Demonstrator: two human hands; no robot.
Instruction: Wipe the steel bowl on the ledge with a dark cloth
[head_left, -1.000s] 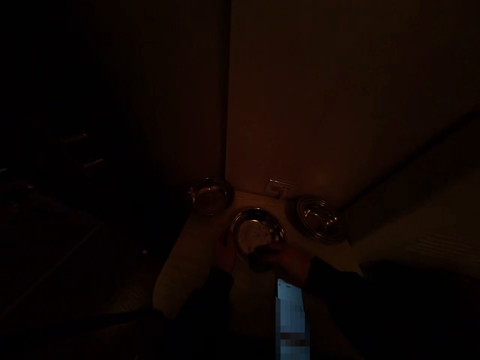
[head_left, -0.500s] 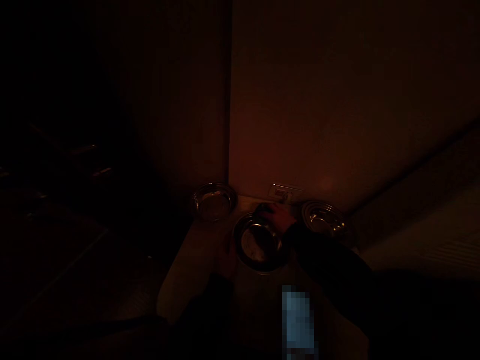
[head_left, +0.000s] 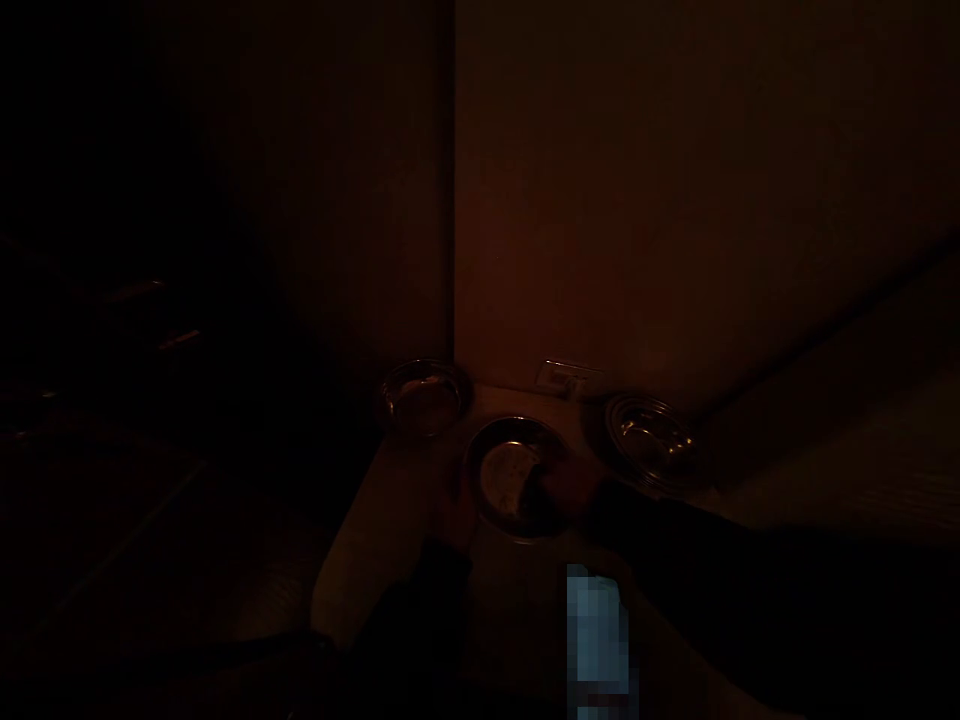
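The scene is very dark. A round steel plate (head_left: 504,468) lies on a pale surface (head_left: 375,540) in front of me. My left hand (head_left: 450,512) rests against the plate's left rim, its fingers too dim to read. My right hand (head_left: 564,488) lies over the plate's right part, with a dark thing under its fingers that I cannot make out. Both my sleeves are dark.
A second steel plate (head_left: 421,398) sits at the back left and a stack of steel plates (head_left: 646,438) at the back right. A wall socket (head_left: 561,376) is on the wall behind. A lit phone (head_left: 597,640) lies near me.
My right hand has come back from the plate's far rim to its right part, nearer to me. My left hand has stayed at the left rim.
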